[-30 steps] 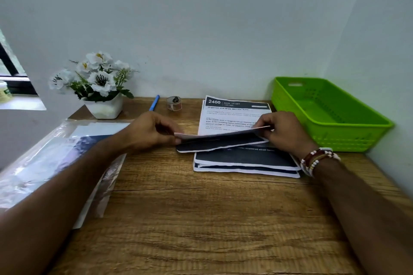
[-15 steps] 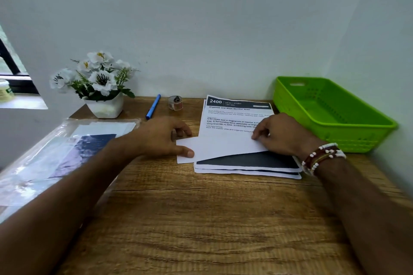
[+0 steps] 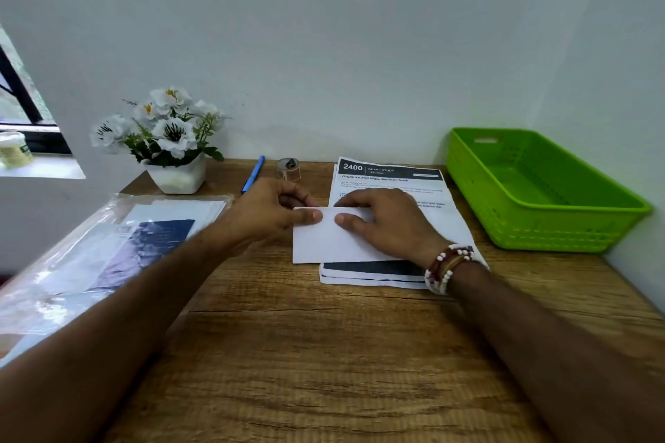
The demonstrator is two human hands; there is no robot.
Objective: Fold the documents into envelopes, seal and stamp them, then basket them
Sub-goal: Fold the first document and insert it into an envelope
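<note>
Wooden desk (image 3: 324,352) pushed into a corner of pale walls, grain running crosswise. Both forearms reach in from the near edge. Under the hands lies a folded document (image 3: 324,244), blank white side up, flat on a stack of documents (image 3: 374,271) and overhanging it toward the left hand. The stack's printed top page shows beyond the right hand's knuckles, with a dark header reading "2400". Left hand (image 3: 262,216): thumb laid on the folded document's far left corner, fingers curled just past the far edge; whether they pinch that edge or only rest behind it cannot be told. Right hand (image 3: 385,223): palm down and spread, fingers extended along the far fold line, thumb on the paper pointing at the left thumb, the two tips close but apart; it presses the paper and grips nothing. Beaded bracelets (image 3: 444,268) sit on the right wrist. Off to the right of the right hand, near the side wall, stands a green basket (image 3: 547,227), well apart from the paper. Beyond the left hand lie a blue pen (image 3: 253,174) and a small roll (image 3: 289,169) beside it, too small to identify. Farther left of that hand is a white pot of white flowers (image 3: 176,176). A clear plastic sleeve (image 3: 90,255) holding papers lies beside the left forearm, blurred.
</note>
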